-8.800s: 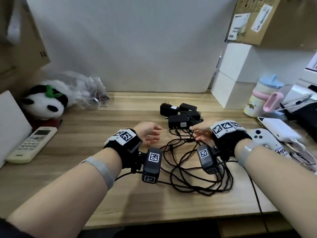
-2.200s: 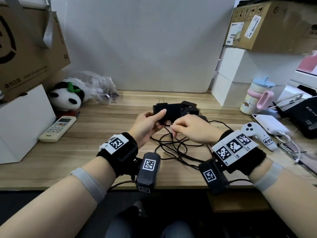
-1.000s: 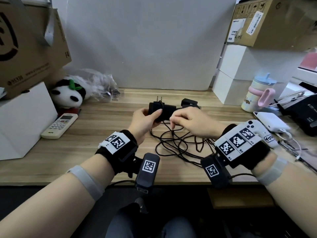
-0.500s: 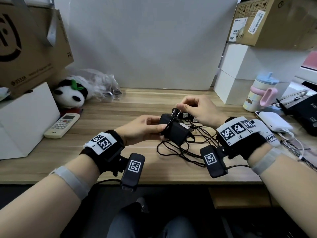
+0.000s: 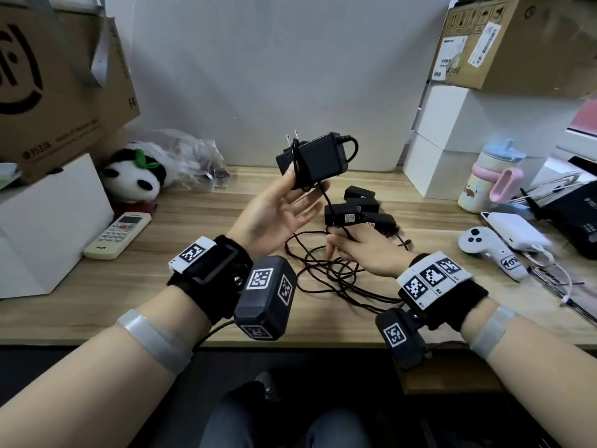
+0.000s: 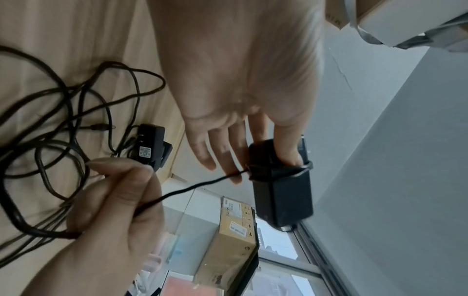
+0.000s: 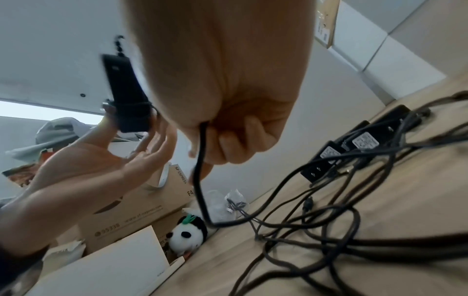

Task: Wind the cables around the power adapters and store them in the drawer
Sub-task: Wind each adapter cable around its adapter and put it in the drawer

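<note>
My left hand (image 5: 302,189) is raised above the desk, palm up, and pinches a black power adapter (image 5: 318,158) between thumb and fingers; the other fingers are straight. One turn of its thin black cable (image 6: 202,183) wraps the adapter (image 6: 281,186). The cable runs down to my right hand (image 5: 344,242), which grips it low over the desk in a closed fist (image 7: 228,136). Several more black adapters (image 5: 358,210) lie on the desk behind that hand. Their tangled cables (image 5: 326,276) spread toward me. No drawer is in view.
A remote control (image 5: 118,234), a panda plush (image 5: 135,174) and a white box (image 5: 48,227) stand on the left. On the right are a lidded cup (image 5: 489,181), a power bank (image 5: 515,232), a white game controller (image 5: 484,248) and stacked white boxes (image 5: 452,147).
My left hand has lifted the adapter from just over the desk and turned palm up. My right hand has dropped from behind the adapter toward the desk, drawing the cable down.
</note>
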Available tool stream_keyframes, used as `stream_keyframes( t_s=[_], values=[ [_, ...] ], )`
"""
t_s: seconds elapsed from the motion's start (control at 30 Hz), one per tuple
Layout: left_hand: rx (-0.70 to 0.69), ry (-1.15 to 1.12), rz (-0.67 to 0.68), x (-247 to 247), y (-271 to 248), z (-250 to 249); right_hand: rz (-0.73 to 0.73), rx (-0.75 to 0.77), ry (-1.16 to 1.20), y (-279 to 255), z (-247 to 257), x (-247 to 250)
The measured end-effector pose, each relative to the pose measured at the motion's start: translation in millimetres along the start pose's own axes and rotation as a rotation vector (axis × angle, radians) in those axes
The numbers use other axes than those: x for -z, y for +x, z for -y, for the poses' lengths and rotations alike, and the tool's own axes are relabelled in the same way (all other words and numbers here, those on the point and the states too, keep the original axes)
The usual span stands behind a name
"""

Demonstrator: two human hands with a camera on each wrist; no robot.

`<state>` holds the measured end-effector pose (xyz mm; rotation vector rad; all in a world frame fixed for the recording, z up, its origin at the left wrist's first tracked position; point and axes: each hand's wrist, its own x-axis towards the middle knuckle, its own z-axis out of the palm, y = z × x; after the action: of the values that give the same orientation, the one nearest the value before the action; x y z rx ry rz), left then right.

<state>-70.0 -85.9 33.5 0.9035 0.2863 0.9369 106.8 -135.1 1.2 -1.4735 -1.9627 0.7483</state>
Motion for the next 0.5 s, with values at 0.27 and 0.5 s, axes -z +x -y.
stream_keyframes(
  t_s=[0.27, 0.5],
  values=[
    [-0.172, 0.096, -0.493, 19, 9, 11, -0.006, 0.072, 0.013, -13, 15, 9],
    [-0.158, 0.771, -0.443, 43, -3, 38, -0.071, 0.164, -0.055, -7, 33, 14]
  ],
)
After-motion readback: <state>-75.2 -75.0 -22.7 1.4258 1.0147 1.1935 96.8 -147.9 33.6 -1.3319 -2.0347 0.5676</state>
